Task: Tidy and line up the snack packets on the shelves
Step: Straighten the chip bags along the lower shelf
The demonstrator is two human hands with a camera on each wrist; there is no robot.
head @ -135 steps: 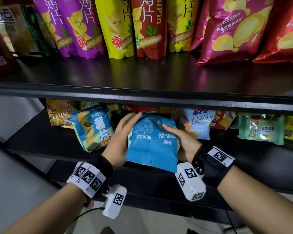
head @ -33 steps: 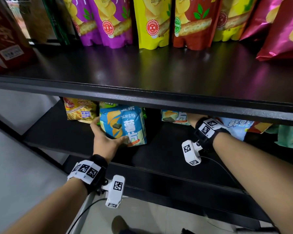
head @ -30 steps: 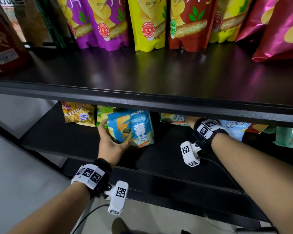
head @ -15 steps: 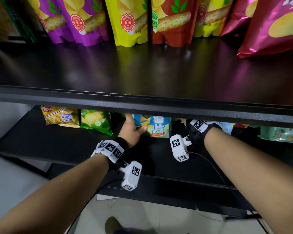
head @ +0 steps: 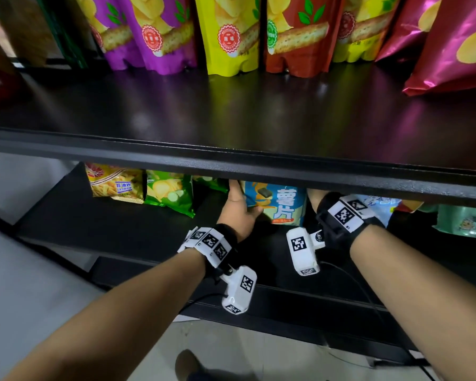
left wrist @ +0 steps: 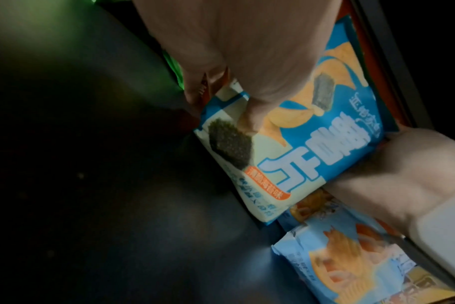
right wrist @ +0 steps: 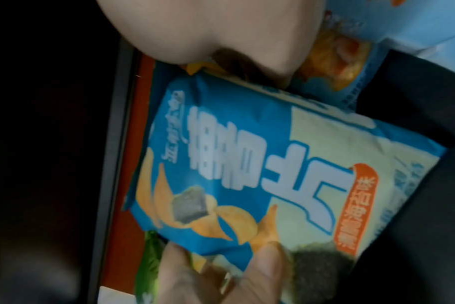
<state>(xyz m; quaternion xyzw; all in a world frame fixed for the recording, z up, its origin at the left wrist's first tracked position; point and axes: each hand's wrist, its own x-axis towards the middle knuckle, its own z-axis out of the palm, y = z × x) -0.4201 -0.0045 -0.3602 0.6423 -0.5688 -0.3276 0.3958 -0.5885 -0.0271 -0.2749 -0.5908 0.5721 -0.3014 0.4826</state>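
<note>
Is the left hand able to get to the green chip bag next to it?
Probably yes. The green chip bag stands just left of the left hand on the same lower shelf, with nothing between them, but that hand's grip is busy holding the blue chip bag.

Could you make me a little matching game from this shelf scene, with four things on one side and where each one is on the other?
Things:
1. blue crisp packet
2. green packet
3. yellow pouch
4. magenta bag

Places:
A. upper shelf, far right
B. lower shelf, held by the left hand
C. upper shelf, between a purple and a red pouch
D. lower shelf, left of the left hand

Pairs: 1-B, 2-D, 3-C, 4-A
</note>
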